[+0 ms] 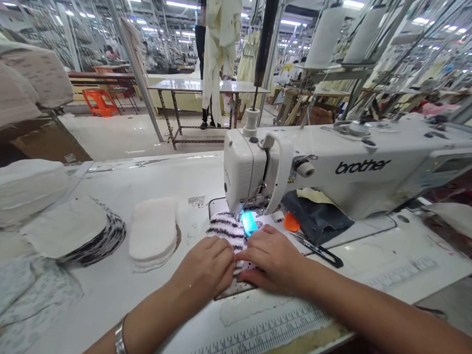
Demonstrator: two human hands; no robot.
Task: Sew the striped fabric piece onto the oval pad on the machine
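Observation:
A black-and-white striped fabric piece (225, 223) lies at the needle area of a white sewing machine (307, 164), partly under my fingers. My left hand (206, 267) is closed on its near edge, fingers bent. My right hand (273, 259) pinches the same piece from the other side, its thumb and forefinger close to the left fingertips. Bright bluish light falls on the plate beside the presser foot. Just right of my right hand are black thread snips (322, 251) and an orange scrap (292, 221).
Left of my hands lies a small stack of white rounded pieces (153, 231). Farther left are a pile of striped-edged pieces (67, 229) and more cut fabric. A dark cloth (316, 217) lies under the machine arm. A printed ruler (260, 337) runs along the table's front edge. A person stands beyond.

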